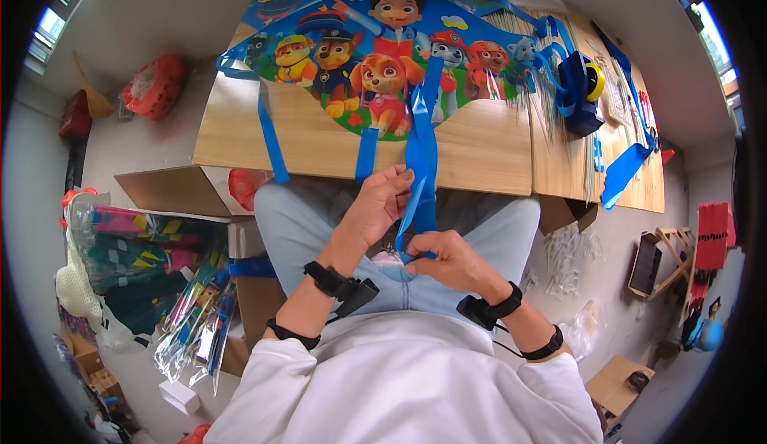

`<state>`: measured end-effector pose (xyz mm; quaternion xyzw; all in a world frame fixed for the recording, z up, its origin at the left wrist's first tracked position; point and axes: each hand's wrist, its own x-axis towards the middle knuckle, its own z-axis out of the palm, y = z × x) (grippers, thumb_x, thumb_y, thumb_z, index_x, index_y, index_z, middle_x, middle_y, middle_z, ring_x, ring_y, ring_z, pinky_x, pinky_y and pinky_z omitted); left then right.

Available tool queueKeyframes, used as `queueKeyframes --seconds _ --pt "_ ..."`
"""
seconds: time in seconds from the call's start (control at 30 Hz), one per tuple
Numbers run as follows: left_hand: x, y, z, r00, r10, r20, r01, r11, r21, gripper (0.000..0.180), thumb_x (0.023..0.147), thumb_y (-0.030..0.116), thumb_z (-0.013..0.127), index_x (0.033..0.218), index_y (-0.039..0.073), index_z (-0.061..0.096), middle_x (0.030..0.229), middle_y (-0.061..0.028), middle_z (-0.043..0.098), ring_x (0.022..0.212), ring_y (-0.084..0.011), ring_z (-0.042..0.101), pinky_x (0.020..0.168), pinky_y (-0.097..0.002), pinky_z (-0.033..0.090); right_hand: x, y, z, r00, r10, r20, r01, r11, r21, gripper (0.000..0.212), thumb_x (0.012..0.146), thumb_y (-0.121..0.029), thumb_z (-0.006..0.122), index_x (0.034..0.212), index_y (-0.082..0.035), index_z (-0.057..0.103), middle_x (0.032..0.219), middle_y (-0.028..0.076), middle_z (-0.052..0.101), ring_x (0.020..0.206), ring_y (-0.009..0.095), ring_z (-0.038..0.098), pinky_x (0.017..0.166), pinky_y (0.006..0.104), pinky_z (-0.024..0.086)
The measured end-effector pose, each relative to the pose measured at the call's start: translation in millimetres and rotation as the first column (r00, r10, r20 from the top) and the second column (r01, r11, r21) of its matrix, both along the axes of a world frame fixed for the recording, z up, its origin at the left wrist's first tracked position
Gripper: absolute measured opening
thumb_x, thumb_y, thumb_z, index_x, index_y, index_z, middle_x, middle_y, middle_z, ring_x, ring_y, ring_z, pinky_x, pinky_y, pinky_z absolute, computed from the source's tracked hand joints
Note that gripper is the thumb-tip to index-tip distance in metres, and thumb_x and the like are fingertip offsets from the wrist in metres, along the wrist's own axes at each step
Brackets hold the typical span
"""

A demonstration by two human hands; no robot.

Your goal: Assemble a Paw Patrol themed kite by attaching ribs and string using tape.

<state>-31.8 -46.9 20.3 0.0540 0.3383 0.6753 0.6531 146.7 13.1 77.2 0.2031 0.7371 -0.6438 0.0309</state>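
Over my lap, my left hand (385, 202) pinches a blue ribbon strip (413, 208) between thumb and fingertips. Lower and to the right, my right hand (449, 262) is closed on the lower end of the same strip. Another length of blue ribbon (423, 152) hangs over the table's front edge behind it. That length runs up onto a colourful sheet (335, 68) printed with cartoon dogs and a child, its lower edge curved. Shorter blue strips (367, 152) hang from the sheet's left and lower edges. Black straps with small devices circle both my wrists.
The wooden table (495, 148) lies ahead. At its right stand a dark blue tape dispenser (582, 92), thin rods and more blue ribbon (627, 174). Clear-wrapped printed goods (196, 308) and cardboard boxes are at my left. White scraps (569, 260) lie on the floor to the right.
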Motion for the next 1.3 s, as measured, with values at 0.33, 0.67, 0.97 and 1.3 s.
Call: queueKeyframes --seconds 0.33,0.67,0.97,1.3 --pt "-33.6 15.6 30.3 0.939 0.253 -0.231 -0.237 0.967 0.096 0.013 0.092 0.011 0.065 0.104 0.006 0.064 0.101 -0.0097 0.069 0.093 -0.0212 0.068 0.083 -0.0367 0.056 58.1 1.2 -77.4 0.983 -0.056 0.177 -0.04 0.867 0.496 0.012 0.074 -0.006 0.067 0.086 -0.004 0.068 0.08 0.021 0.067 0.079 0.039 0.065 0.068 0.0465 0.051" --pt "-85.2 -14.1 75.9 0.501 0.5 -0.706 -0.459 0.846 0.273 0.019 0.088 0.005 0.069 0.107 0.004 0.066 0.096 -0.0046 0.069 0.092 -0.012 0.064 0.085 -0.0283 0.051 49.4 29.2 -99.9 0.939 -0.221 0.263 -0.072 0.622 0.78 0.01 0.073 -0.006 0.067 0.083 -0.007 0.067 0.072 0.016 0.067 0.071 0.037 0.066 0.063 0.0457 0.052" --pt "-71.3 -24.1 67.0 0.515 0.373 -0.772 -0.353 0.913 0.206 0.023 0.081 -0.001 0.074 0.103 0.002 0.069 0.092 -0.0011 0.069 0.085 -0.0092 0.063 0.082 -0.0248 0.05 2.6 26.6 -66.8 0.997 -0.036 0.062 -0.023 0.667 0.745 0.027 0.075 -0.012 0.069 0.101 -0.005 0.067 0.104 0.012 0.065 0.103 0.032 0.06 0.087 0.0442 0.047" --pt "-27.7 -7.6 50.3 0.769 0.189 -0.61 -0.176 0.981 0.082 0.037 0.079 -0.003 0.072 0.115 0.003 0.066 0.098 -0.0001 0.066 0.089 -0.0087 0.061 0.078 -0.0241 0.049 -77.8 17.2 -28.4 0.849 -0.446 -0.281 0.447 0.892 -0.068 0.058 0.074 -0.015 0.078 0.127 -0.004 0.058 0.112 0.012 0.064 0.104 0.021 0.059 0.094 0.0341 0.045"
